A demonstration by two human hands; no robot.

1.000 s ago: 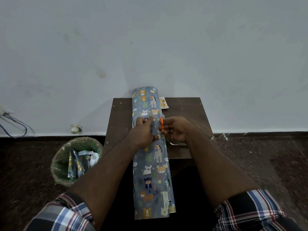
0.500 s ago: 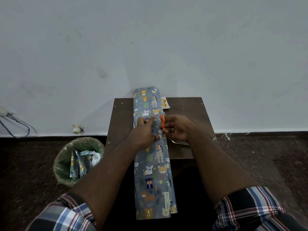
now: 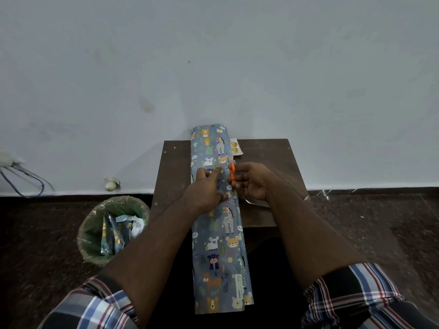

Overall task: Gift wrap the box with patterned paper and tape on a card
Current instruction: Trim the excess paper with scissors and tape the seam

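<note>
A long folded sheet of blue animal-patterned wrapping paper [image 3: 217,248] lies lengthwise across a small brown table [image 3: 266,157] and hangs over its near edge. My left hand [image 3: 205,189] presses down on the paper near its middle, fingers pointing away from me. My right hand [image 3: 249,180] grips orange-handled scissors [image 3: 232,171] at the paper's right edge. A small card with gold ornaments [image 3: 236,147] peeks out from under the paper at the table's back. The box is hidden from view.
A green bin [image 3: 111,230] lined with clear plastic stands on the dark floor to the left, holding paper scraps. A white strip [image 3: 255,202] lies on the table under my right wrist. The white wall is right behind the table. Cables hang at far left.
My right hand with the scissors has moved slightly away from me along the paper's right edge. My left hand stays on the paper.
</note>
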